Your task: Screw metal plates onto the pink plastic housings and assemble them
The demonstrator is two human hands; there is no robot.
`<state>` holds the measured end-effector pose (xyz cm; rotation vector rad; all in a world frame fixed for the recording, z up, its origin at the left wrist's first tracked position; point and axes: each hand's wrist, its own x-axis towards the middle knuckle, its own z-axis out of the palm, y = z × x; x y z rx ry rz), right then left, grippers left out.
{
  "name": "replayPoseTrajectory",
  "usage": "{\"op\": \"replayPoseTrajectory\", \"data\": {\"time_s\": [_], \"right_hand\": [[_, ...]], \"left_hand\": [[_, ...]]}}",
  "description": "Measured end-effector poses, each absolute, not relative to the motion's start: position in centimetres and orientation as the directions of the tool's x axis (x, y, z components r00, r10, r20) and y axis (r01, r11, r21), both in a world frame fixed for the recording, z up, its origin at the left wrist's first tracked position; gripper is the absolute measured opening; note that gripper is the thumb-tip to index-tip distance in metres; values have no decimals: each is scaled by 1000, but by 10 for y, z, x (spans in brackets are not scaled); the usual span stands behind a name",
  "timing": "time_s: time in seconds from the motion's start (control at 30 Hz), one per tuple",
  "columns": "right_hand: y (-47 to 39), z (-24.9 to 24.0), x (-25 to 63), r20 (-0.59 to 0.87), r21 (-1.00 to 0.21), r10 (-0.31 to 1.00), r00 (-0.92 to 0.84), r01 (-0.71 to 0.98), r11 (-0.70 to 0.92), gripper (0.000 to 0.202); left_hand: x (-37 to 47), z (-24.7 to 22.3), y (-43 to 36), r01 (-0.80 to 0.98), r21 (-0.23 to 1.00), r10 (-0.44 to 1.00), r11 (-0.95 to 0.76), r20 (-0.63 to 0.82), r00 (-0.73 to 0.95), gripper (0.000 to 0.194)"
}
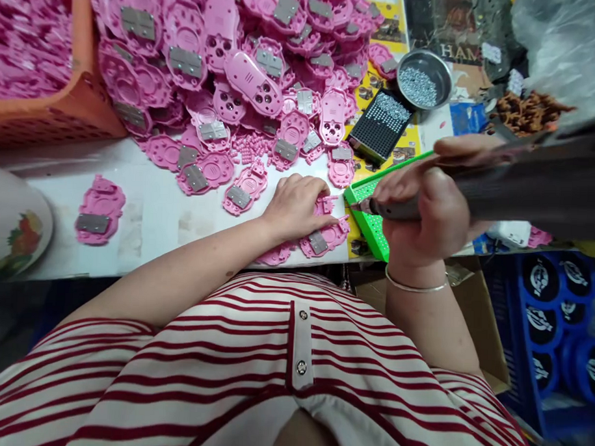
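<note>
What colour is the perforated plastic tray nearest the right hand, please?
The tray is bright green, clearest in head view.

Cool light on white tabletop (154,195); blue crate (517,315) dim, four o'clock. Driver (523,182) in my right hand (437,211) smeared, three. Plastic bag (572,44) glints, two. Edges stretched.

Your shirt (214,376) has dark red stripes on cream. Before you, the casings (251,78) are pink with grey plates (184,63); the crate (47,117) at far left is orange, the tray (372,233) on the right bright green, and your tool (523,182) dark grey.
</note>
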<state>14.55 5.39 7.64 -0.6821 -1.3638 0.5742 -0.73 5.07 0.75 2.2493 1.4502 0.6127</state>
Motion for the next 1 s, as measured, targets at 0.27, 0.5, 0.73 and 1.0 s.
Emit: {"op": "replayPoseTrajectory", "data": {"time_s": [0.27,0.5,0.73,1.0], "right_hand": [[39,86,165,641,-745,725,252,-22,666,16],[34,77,171,621,-743,753,216,-141,654,19],[29,76,174,617,-732,746,249,-166,661,20],[13,101,180,533,-781,741,409,-100,617,14]], "left_hand": [[-23,11,59,365,647,742,-669,607,285,46],[-22,12,57,264,688,736,-676,610,293,41],[-32,15,46,155,855,825,-496,407,393,33],[0,59,26,792,512,914,-334,-31,405,62]]}}
